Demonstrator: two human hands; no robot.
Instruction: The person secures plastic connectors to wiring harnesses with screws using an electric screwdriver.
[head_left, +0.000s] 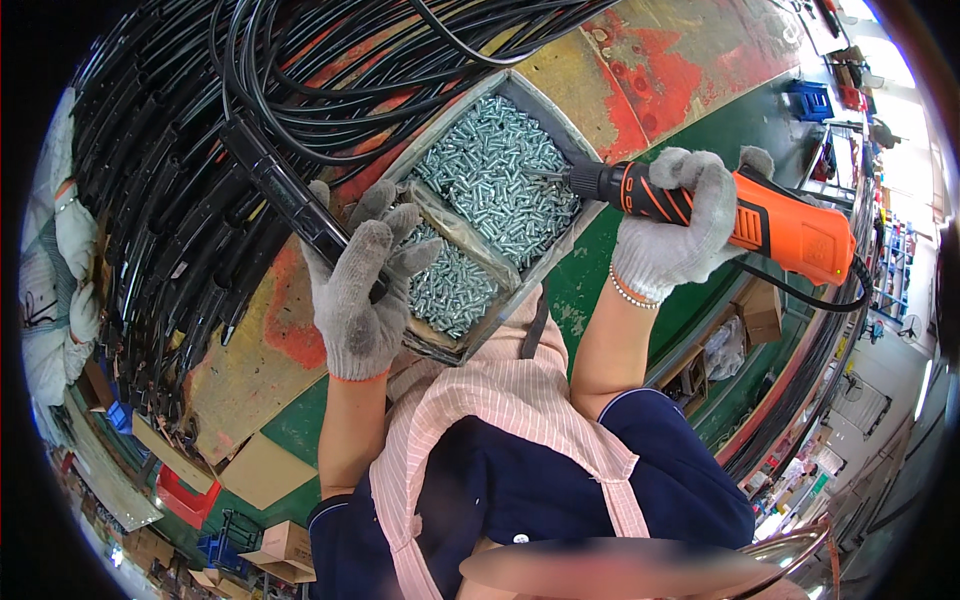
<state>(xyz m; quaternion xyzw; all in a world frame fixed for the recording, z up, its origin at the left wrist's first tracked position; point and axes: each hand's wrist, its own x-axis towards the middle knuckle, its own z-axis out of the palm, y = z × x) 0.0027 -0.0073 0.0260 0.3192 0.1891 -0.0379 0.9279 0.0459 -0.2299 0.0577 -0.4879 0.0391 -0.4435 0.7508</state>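
Observation:
In a grey glove, my right hand [680, 220] grips an orange and black electric screwdriver [790, 225]. It lies nearly level, its bit pointing left over the screws [495, 165] in a two-part box [590, 175]. I cannot tell whether the bit touches a screw. My left hand [360, 285], also gloved, is closed round the lower end of a long black plastic part [285, 185], which slants up to the left. Part of it is hidden behind the fingers. The smaller compartment, beside my left hand, holds more short silvery screws [450, 290].
Black cables [400, 100] loop across the worn yellow and red table [650, 75]. Many similar black parts [150, 220] lie in a row on the left. At the far left edge are another person's gloved hands [75, 235]. Cardboard boxes [285, 545] stand on the green floor.

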